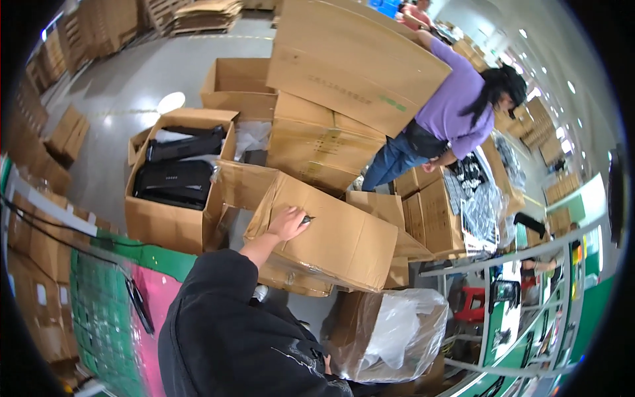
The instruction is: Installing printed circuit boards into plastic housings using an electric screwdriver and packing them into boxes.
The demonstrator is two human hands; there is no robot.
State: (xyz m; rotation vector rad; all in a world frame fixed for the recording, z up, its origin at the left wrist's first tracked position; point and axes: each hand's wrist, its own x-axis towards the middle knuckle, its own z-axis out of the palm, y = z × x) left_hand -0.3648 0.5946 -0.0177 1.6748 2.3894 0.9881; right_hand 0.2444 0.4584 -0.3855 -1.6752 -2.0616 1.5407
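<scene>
Left hand [288, 223] flat on tilted cardboard box [331, 238], fingers curled around a small dark object [307, 219]; right hand out of view.

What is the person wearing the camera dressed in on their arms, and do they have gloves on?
One arm shows clearly. It wears a loose black sleeve of soft, creased cloth, pushed up so the forearm is bare. A thin pale line of print or stitching marks the black cloth lower down. The hand is bare, with no glove, watch or ring that I can see. The other hand is out of view.
</scene>
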